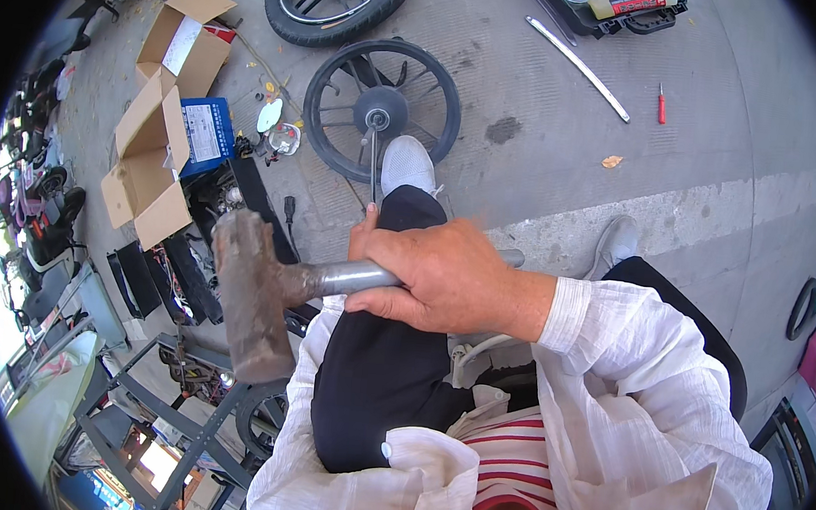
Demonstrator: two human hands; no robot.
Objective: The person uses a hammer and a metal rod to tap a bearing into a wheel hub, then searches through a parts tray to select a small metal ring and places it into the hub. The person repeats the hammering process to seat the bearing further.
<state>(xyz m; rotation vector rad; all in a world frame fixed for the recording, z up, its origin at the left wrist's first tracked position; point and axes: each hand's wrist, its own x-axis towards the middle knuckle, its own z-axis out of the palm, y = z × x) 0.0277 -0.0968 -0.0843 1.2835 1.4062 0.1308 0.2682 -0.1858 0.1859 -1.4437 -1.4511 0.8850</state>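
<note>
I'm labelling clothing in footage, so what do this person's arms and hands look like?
Both arms wear loose, wrinkled white sleeves of thin fabric. The right sleeve ends in a plain band-like cuff at the wrist; the left sleeve shows only partly, its cuff hidden. The right hand has no glove or visible watch. The left hand is mostly hidden.

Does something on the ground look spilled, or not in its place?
Possibly two things. A dark patch marks the ground right of the nearer wheel, resembling a spill; I cannot tell of what. Farther right, a red-handled tool lies loose.
</note>
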